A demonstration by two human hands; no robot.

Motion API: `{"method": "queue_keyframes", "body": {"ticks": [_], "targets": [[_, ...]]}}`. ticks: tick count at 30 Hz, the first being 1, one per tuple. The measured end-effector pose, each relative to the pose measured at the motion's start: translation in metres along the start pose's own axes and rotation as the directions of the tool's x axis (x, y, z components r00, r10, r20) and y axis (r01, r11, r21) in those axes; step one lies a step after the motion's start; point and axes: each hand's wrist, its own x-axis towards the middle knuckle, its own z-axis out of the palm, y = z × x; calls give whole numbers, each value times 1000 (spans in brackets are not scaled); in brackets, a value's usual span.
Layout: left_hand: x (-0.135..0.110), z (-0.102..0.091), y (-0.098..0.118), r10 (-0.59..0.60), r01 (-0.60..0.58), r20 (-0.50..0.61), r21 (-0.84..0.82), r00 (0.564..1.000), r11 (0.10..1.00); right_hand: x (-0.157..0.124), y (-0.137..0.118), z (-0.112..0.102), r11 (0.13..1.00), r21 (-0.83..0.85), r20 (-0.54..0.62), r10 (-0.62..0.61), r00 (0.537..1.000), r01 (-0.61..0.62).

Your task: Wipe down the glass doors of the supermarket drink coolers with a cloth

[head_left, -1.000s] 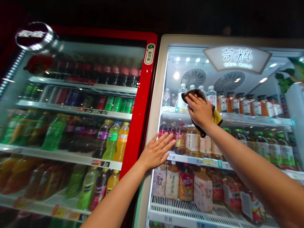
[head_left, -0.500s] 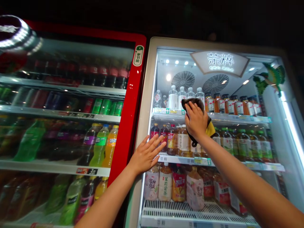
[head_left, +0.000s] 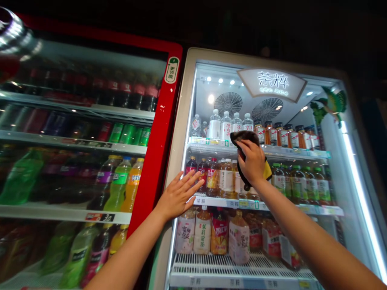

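Observation:
My right hand (head_left: 252, 162) presses a dark cloth (head_left: 244, 137) with a yellow underside against the glass door (head_left: 305, 108) of a beige drinks fridge, at the height of its top two shelves. The fingers are curled over the cloth. My left hand (head_left: 178, 195) lies flat with fingers spread on the same glass near the door's left frame (head_left: 178, 133), level with the second shelf. Behind the glass stand rows of water bottles (head_left: 222, 125) and tea bottles (head_left: 284, 135).
A red fridge (head_left: 151, 161) with cola, cans and green and orange soda bottles stands directly to the left. The beige fridge has a lit sign (head_left: 272, 82) and two fans (head_left: 248, 106) at the top. Lower shelves hold several juice bottles (head_left: 211, 231). Darkness lies above both units.
My right hand has slid the cloth downward on the glass. My left hand stays flat on the door. The view has shifted, so both fridges sit further left in the picture.

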Motion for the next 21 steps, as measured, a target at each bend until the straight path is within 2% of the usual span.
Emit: {"method": "queue_keyframes", "body": {"ticks": [2,4,7,9,11,13,14,15,18,21], "targets": [[0,1,0,-2,2,1,-5,1000,1000,-23,-7,-3,996,-38,60,-79,995,82],[0,1,0,0,0,-2,-7,1000,1000,-30,-18,-1,979,-27,155,-193,969,200],[1,1,-1,0,0,-9,-5,1000,1000,-9,-21,3,958,14,231,-283,931,288],[1,1,-3,0,0,-7,-5,1000,1000,10,-11,3,972,-18,218,-225,950,235],[0,1,-3,-2,2,-3,-4,1000,1000,16,2,0,991,-90,154,-85,984,100],[0,1,-2,-11,11,-8,-1,1000,1000,7,11,-4,988,-151,66,52,996,-42],[0,2,0,-20,20,-16,-1,1000,1000,-2,11,-5,984,-166,48,80,996,-71],[1,2,3,-34,34,-28,-2,999,999,-11,9,-6,984,-170,59,70,996,-59],[13,5,16,-86,86,-71,-9,994,996,-25,-1,-6,985,-129,203,-84,976,111],[35,8,32,-63,63,-75,-10,995,998,-8,1,-5,978,-89,280,-156,947,188]]}}
